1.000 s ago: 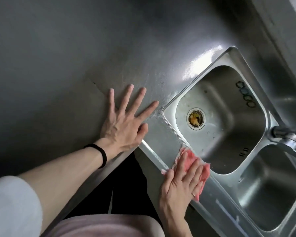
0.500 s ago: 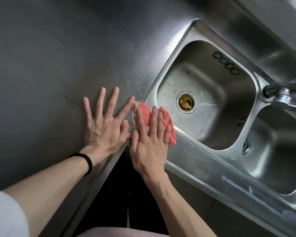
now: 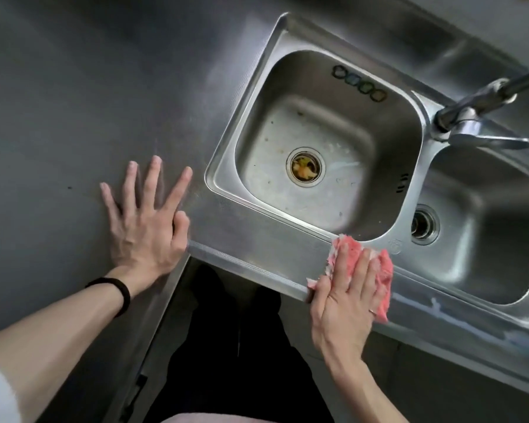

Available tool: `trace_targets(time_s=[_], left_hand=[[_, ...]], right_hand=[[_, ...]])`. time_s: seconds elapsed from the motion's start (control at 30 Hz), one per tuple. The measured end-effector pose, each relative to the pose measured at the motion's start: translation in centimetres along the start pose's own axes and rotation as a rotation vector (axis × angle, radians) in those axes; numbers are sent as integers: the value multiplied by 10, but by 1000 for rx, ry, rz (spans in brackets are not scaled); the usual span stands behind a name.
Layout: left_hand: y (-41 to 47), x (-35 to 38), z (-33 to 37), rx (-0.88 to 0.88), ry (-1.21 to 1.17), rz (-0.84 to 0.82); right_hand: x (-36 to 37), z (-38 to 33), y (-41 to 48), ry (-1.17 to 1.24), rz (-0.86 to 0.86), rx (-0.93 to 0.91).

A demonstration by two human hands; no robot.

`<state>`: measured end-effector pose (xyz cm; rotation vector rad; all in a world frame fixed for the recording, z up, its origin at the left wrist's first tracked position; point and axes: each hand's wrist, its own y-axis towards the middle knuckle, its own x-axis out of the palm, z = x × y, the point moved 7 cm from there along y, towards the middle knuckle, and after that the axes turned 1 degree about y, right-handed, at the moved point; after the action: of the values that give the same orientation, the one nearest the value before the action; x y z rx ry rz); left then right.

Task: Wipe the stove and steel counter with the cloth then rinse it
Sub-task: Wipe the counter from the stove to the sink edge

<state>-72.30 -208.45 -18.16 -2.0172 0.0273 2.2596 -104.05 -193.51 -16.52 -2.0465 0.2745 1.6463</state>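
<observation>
Left hand [image 3: 144, 227]: flat on the dull grey steel tabletop [image 3: 74, 102], palm down. Fingers straight and spread wide, holding nothing; thumb tucked close beside the palm, near the inner corner of the tabletop edge. A black band [image 3: 120, 290] sits on that wrist.

Right hand [image 3: 342, 303]: fingers extended and lying flat, pressing down on the crumpled pink cloth [image 3: 384, 271]. No curl around it, just pressure from above. The cloth is under and just past my right fingers, on the narrow front strip of tabletop between the edge and the sinks. Pink fabric shows between the fingers, beyond the fingertips and out past the little finger. The heel of the hand hangs over the front edge. A thin ring [image 3: 372, 311] is on one finger.

Ahead of the right fingertips: a rounded rectangular stainless steel sink basin [image 3: 394, 132], its floor streaked and spotted, with a round drain strainer [image 3: 305, 167] holding yellowish scraps. A row of small overflow openings [image 3: 359, 83] marks its far wall.

Off to the little-finger side of the right hand: a second steel basin [image 3: 486, 239] with its own drain [image 3: 422, 225].

Further out beyond both basins: a chrome faucet [image 3: 471, 123], on the divide between them.

The two hands are well apart.
</observation>
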Motion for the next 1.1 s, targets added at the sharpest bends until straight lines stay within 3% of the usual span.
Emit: trace_targets(time_s=[0.07, 0.2, 0.3, 0.43, 0.7, 0.9, 1.1], left_hand=[[0, -1, 1, -6, -8, 0], [-1, -3, 4, -8, -10, -27], [-2, -6, 4, -14, -5, -32], [-3, -7, 3, -18, -10, -40], [-2, -8, 4, -10, -29, -43], [-1, -16, 21, -18, -164, -131], [-32, -17, 168, 341, -197, -230]], right_hand=[[10, -34, -3, 13, -1, -38], [27, -121, -13, 24, 5, -283], [31, -137, -11, 45, 3, -340], [25, -88, -16, 23, 0, -384], [-2, 92, -39, 1, -91, -130], [-1, 79, -38, 66, -70, -14], [7, 39, -34, 74, -71, -79]])
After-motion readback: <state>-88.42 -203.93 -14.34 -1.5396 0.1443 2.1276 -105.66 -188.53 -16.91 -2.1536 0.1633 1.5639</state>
